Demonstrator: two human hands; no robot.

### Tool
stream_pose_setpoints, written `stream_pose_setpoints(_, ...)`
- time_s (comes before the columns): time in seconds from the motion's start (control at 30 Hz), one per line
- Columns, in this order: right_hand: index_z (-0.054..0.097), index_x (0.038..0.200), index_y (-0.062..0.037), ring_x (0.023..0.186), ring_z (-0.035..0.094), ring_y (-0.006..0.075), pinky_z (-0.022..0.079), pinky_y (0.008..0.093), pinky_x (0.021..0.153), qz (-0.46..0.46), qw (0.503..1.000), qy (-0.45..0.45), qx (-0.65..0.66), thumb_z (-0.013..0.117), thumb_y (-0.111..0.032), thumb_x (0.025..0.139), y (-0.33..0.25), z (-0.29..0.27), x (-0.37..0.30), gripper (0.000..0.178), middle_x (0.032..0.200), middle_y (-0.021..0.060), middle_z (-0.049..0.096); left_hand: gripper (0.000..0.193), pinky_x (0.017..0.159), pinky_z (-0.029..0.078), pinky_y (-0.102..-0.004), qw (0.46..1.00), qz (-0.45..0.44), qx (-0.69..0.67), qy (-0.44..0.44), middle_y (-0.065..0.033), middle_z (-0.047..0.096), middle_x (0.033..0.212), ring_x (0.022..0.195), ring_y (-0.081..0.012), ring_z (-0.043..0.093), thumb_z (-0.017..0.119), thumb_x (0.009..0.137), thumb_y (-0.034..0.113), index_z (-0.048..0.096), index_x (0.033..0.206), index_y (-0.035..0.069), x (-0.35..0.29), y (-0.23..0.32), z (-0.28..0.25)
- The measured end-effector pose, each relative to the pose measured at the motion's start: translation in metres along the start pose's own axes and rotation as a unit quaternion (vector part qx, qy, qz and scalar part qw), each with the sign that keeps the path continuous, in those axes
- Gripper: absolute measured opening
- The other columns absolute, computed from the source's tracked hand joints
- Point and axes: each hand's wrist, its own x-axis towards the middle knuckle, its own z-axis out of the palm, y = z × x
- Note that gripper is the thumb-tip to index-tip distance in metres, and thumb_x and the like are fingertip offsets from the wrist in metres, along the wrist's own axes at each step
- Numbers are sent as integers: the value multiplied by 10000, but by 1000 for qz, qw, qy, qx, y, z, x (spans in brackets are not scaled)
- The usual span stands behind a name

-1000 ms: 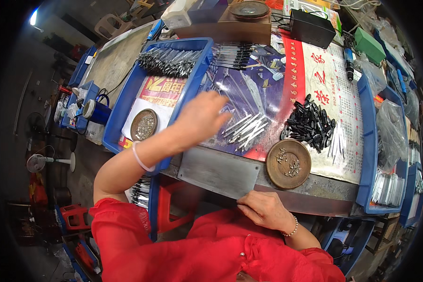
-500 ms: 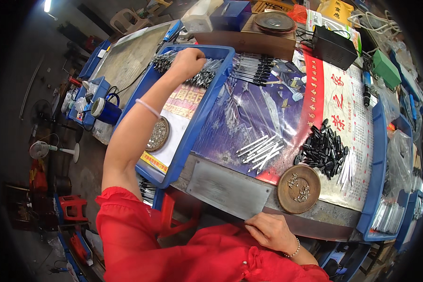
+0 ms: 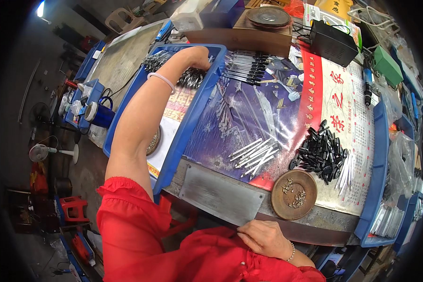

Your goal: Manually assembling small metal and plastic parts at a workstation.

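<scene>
Head cam: left grip (image 3: 198, 57) clenched on pens (image 3: 188, 77) in blue tray (image 3: 192, 124); right grip (image 3: 264, 237) relaxed at table edge.

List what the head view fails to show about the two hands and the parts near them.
- Left hand: its fingers dip into the blue tray, so its grip on the dark pen parts is hidden.
- Right hand: rests at the metal plate; whether it holds anything cannot be told.
- Round dish: its small pieces are too tiny to identify.

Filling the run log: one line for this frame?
left hand: in blue tray, on dark pens | right hand: at bench edge, empty
</scene>
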Motion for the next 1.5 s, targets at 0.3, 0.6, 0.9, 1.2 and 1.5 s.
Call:
stream_pose_setpoints(0.3, 609, 842, -27, 613, 601, 223, 484, 295, 539, -5, 1000, -17, -6, 661, -66, 745, 0, -4, -2, 117, 746, 76, 600, 419, 803, 487, -396, 997, 12, 69, 29, -261, 631, 966, 929, -361, 619, 619, 694, 270, 652, 938, -69, 12, -9, 11)
stream_pose_setpoints(0.6, 584, 822, -36, 575, 561, 214, 458, 309, 507, -21, 1000, 13, 0, 651, -81, 770, 1, -1, -2, 96, 707, 64, 540, 332, 855, 474, -417, 992, 26, 123, -9, -273, 609, 1017, 979, -371, 601, 586, 756, 184, 642, 965, -68, -4, 3, 16)
stream_pose_setpoints(0.9, 588, 836, -33, 579, 564, 222, 462, 314, 513, -15, 1000, 4, -6, 647, -82, 773, 1, 0, -1, 100, 703, 69, 545, 282, 872, 474, -422, 993, 21, 97, 70, -277, 583, 1089, 1039, -374, 575, 477, 798, 31, 593, 1040, -56, -9, -6, 26)
stream_pose_setpoints(1.2, 602, 842, -26, 631, 596, 239, 481, 316, 553, -8, 1000, 0, -20, 633, -83, 786, -4, 3, -3, 85, 756, 82, 586, 245, 871, 458, -428, 982, 54, 101, 148, -277, 573, 1068, 1016, -392, 566, 411, 809, 4, 558, 992, -66, -53, -27, 4)
stream_pose_setpoints(1.5, 588, 844, -16, 640, 585, 290, 469, 348, 561, 8, 999, 25, -31, 632, -55, 772, -6, 4, -6, 92, 738, 125, 573, 249, 825, 417, -470, 973, 170, -50, 150, -254, 549, 976, 937, -403, 531, 401, 849, 84, 492, 1043, -41, -138, 45, 21)
